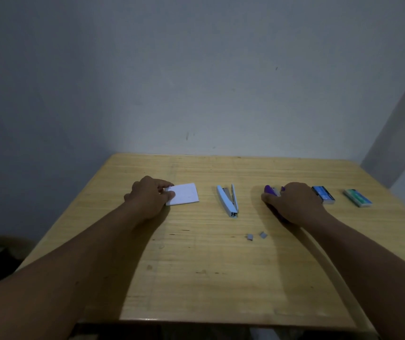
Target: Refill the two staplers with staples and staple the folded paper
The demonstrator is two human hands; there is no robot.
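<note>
The desk is carrying everything in a row toward its far edge, and most of the risk is coming from how spread out that row is lying. The left hand is resting at the left end, its fingers pinching the near-left corner of the folded paper, which is lying flat toward the far-left part of the desk; if that hand is pulling while only a corner is being held, the fold is likely going to spring open or the sheet is going to skid. The right hand is curling over the purple stapler, closed around it, covering most of it, so I cannot tell whether its top is lying open or closed; squeezing it with the magazine unseated is probably going to jam it or catch a fingertip. The blue stapler is lying between the two hands with its arm swung open in a V, and a passing forearm is liable to be knocking it shut or off line. The blue box is sitting just beside the right hand and the green box nearer the right edge, where a sleeve sweep is going to be pushing it off. The loose staples, two short pieces nearer the front, are easily getting brushed away.
</note>
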